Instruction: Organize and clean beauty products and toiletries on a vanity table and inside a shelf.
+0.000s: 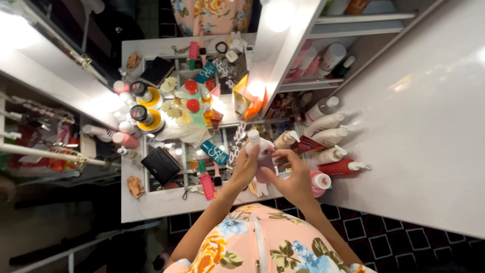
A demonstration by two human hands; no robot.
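Note:
Both my hands hold a small pale pink bottle with a white cap (258, 151) over the front edge of a white dressing table (151, 202). My left hand (246, 164) grips the bottle's left side from below. On the right side my right hand (293, 177) wraps around it, fingers curled at its body. The bottle stands roughly upright between my palms. Just beyond my right hand a pink round-topped bottle (319, 181) lies on its side.
A mirror (166, 76) behind the table doubles the clutter. Several white pump bottles (328, 136) and a red one (343, 167) lie at the right. A black wallet (160, 165), a teal tube (214, 151), a pink tube (206, 184) and yellow-based jars (149, 119) crowd the tabletop.

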